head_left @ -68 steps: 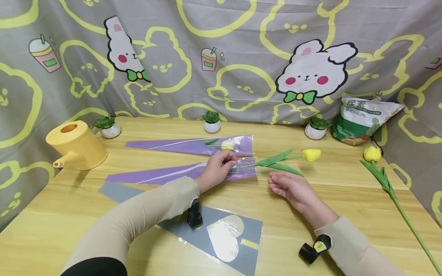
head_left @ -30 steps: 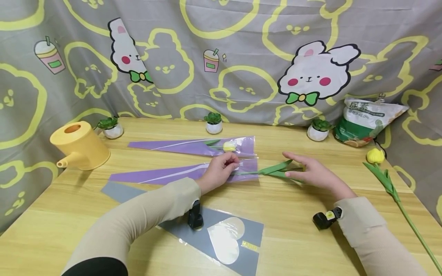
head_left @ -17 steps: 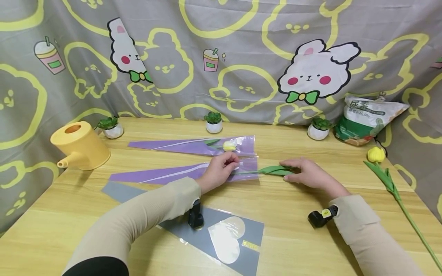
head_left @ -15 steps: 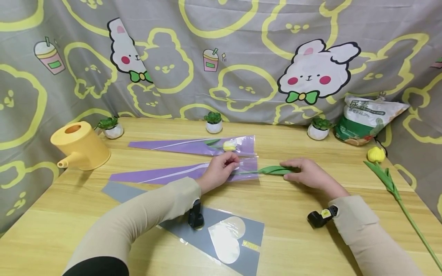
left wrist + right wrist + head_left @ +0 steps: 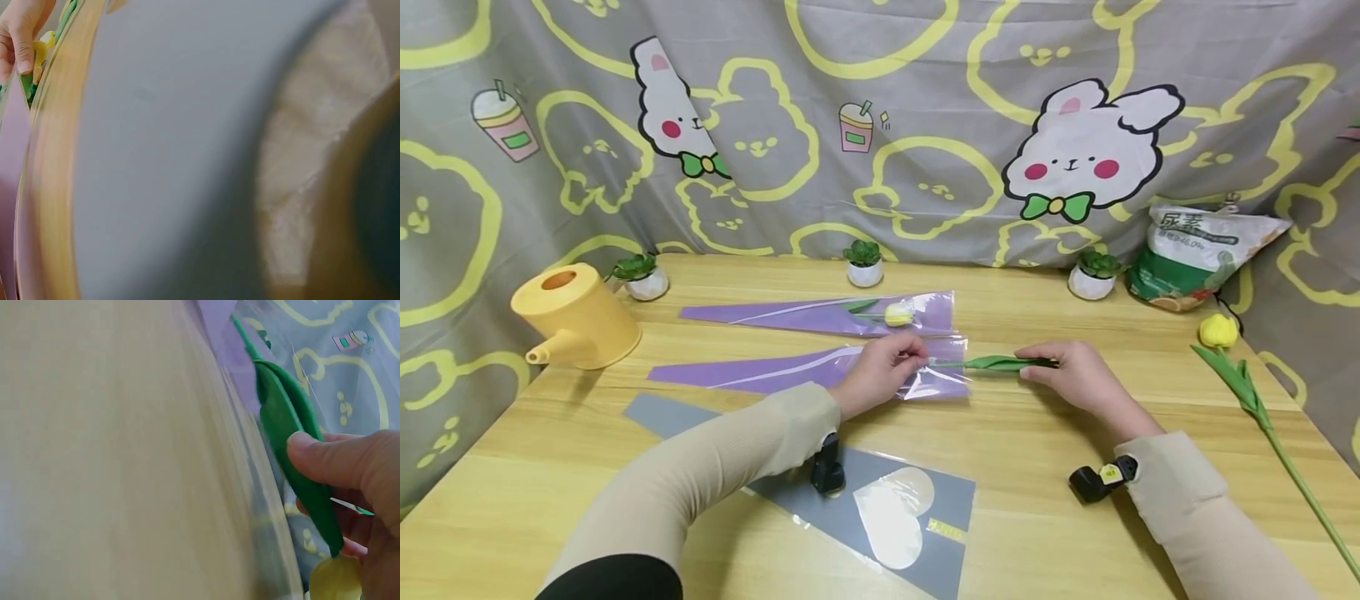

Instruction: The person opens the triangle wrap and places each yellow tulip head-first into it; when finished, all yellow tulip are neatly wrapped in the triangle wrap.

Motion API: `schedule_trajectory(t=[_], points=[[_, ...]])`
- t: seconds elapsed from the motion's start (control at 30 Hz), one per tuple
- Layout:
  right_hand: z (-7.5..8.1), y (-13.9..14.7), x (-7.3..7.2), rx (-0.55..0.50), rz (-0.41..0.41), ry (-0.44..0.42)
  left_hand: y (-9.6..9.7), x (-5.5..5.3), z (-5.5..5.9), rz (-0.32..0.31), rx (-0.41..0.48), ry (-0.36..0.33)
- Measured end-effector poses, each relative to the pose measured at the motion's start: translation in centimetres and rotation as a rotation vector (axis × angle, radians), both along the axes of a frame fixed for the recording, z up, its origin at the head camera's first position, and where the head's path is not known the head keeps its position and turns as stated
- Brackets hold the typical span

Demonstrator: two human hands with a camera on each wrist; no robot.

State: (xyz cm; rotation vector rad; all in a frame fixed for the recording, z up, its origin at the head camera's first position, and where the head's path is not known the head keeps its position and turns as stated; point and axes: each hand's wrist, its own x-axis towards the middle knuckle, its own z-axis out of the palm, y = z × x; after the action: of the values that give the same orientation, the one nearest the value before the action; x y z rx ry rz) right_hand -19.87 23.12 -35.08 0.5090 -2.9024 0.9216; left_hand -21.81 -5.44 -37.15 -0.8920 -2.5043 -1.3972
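In the head view my left hand point(image 5: 883, 373) pinches the clear film near the wide end of the nearer purple flower sleeve point(image 5: 775, 371). A yellow artificial tulip has its stem running into that sleeve. My right hand point(image 5: 1071, 375) grips the tulip's green leaves point(image 5: 988, 362), holding them folded together between thumb and fingers. From the head camera the bloom is hidden behind this hand. The right wrist view shows the yellow bloom point(image 5: 337, 578) below the pinched leaves. In the left wrist view only the right hand point(image 5: 22, 34) and part of the purple sleeve appear.
Behind lies another purple sleeve point(image 5: 805, 315) with a tulip inside. A grey sleeve point(image 5: 940, 508) with a heart window lies in front. A loose tulip point(image 5: 1251, 400) is at right. Along the back stand a yellow watering can point(image 5: 580, 321), potted succulents point(image 5: 864, 271) and a bag point(image 5: 1187, 258).
My right hand has come from beside the tulip onto its leaves and pressed them together. The wide end of the nearer sleeve has lifted and shifted slightly right with my left hand.
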Motion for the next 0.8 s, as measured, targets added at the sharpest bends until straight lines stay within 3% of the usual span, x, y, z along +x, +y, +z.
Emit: schedule_trajectory(t=[0.27,0.57,0.8], points=[[0.6,-1.5,0.9,-0.030,-0.020,0.057,-0.1,0.2,0.2,-0.020,-0.043,0.052],[-0.7,-3.1,0.7,-0.129,-0.048,0.028,0.0,0.3,0.2,-0.025,-0.056,0.055],[-0.9,-4.1,0.6,-0.162,-0.042,-0.019,0.2,0.5,0.2,-0.022,-0.025,0.013]])
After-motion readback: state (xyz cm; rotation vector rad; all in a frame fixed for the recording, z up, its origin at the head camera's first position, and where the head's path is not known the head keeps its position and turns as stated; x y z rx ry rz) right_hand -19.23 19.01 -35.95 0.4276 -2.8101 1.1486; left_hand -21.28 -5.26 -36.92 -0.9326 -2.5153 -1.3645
